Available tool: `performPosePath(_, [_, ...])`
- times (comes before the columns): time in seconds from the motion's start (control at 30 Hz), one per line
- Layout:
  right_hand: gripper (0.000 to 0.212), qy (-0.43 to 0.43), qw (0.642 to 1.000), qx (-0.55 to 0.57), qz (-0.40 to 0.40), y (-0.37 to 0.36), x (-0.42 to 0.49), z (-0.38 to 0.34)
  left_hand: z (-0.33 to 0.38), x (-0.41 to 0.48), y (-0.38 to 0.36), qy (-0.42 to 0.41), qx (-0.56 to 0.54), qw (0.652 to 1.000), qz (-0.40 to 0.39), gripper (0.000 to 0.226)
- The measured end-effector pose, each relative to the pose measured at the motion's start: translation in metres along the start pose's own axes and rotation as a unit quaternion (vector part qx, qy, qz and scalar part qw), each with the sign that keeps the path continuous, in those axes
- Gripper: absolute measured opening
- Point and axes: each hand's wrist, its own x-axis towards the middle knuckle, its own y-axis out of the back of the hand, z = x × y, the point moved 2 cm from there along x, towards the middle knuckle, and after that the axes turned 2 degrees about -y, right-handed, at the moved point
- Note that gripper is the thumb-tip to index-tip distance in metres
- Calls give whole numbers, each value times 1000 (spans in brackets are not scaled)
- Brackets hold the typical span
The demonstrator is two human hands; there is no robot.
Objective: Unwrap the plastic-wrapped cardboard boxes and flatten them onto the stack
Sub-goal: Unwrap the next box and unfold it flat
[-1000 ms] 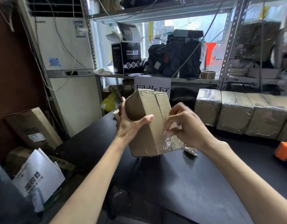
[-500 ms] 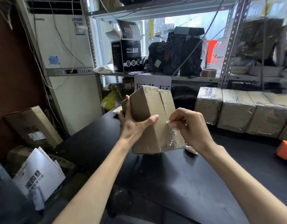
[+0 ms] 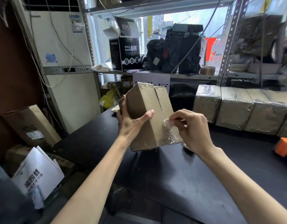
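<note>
**Peeling film off a tilted box over the black table**

Holds the cardboard box (image 3: 144, 117) tilted over the black table (image 3: 171, 175), toward its far left corner; cannot tell whether the lower edge touches the top. Grips it with the left hand (image 3: 131, 125), thumb across the front face and fingers wrapped round the left edge. Pinches a crumpled wad of plastic wrap (image 3: 167, 124) between thumb and fingertips of the right hand (image 3: 192, 126), just beside the seam in the front face. More film clinging to the lower right corner only; upper cardboard bare.

Broad stretch of tabletop showing toward the near edge and to the right of the hands. Hemmed at the back right by a row of wrapped boxes (image 3: 236, 109) standing side by side, well apart from the held one. Orange object (image 3: 284, 147) at the far right of the table. Left table edge under the left forearm, with a leaning long carton (image 3: 29, 125) and white papers (image 3: 37, 172) beyond it. Sliver of flat cardboard (image 3: 114, 109) lying on the table just behind the left hand.

On the shelf behind, a black mask box (image 3: 125, 52) with top flaps open, contents hidden; beside it black bags (image 3: 175, 52) and a tape roll (image 3: 207, 70).

Against half a second ago: same tilt, same left-hand grip. Right hand drawn slightly away from the seam, film now bunched at the fingertips.
</note>
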Motion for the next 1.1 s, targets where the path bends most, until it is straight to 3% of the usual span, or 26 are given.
performPosePath(0.1, [9,14,999,25,-29,-3,-5,0,-4,3,1,16,-2,1000,0,134])
performPosePath(0.17, [23,5,999,24,-47,-4,-4,0,-5,2,0,20,6,1000,-17,133])
performPosePath(0.3, [25,-30,999,23,-26,-3,0,4,-4,-1,-1,9,44,997,-65,141])
performPosePath(0.4, [31,-15,999,2,-41,-5,0,6,-3,-3,0,-10,35,998,-49,142])
performPosePath(0.5, [39,8,992,4,-123,-1,2,2,-3,-5,1,-4,4,1000,-15,138])
performPosePath(0.63, [34,-27,961,-11,-276,8,12,3,-1,-6,-3,7,-6,1000,-16,135])
performPosePath(0.7, [27,-49,967,-6,-252,10,15,7,0,-5,-5,11,5,1000,-20,134])
performPosePath(0.87, [33,-92,995,9,-26,6,5,8,8,-8,-5,22,25,999,-31,133])
performPosePath(1.0, [15,-1,1000,-16,-19,1,-4,3,4,-6,-5,26,32,999,-21,132])
performPosePath(1.1, [16,30,998,-33,-35,2,-10,-5,-3,-2,-3,43,23,999,-10,133])
